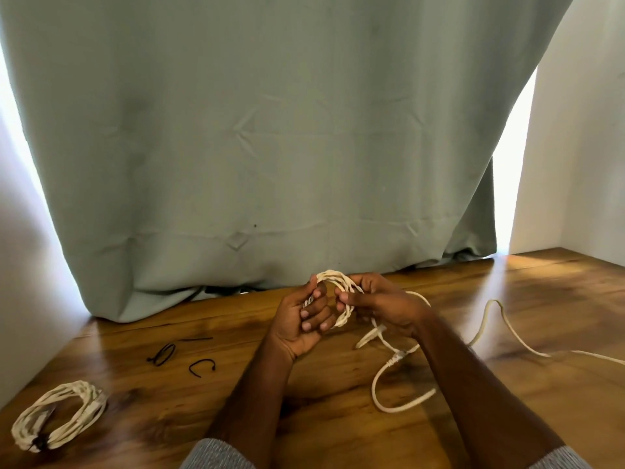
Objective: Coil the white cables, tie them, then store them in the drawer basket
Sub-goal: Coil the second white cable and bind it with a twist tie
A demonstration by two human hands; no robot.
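A glossy, knotty wooden table point(236, 384) carried a finished, flattened coil point(59, 416) of white cable at the near left, cinched by a dark tie, with thin black twist ties point(182, 357) just beyond it. Above mid-table both hands gripped a small braided-looking loop point(338, 282): the left hand point(304, 319) curled round its left side, the right hand point(382, 306) pinching its right, while the loose cable point(490, 319) trailed rightward in slack curves

A small white cable coil point(333, 296) is held upright, its loose tail point(399, 384) trailing right; a tied coil point(59, 414) lies flat far left.
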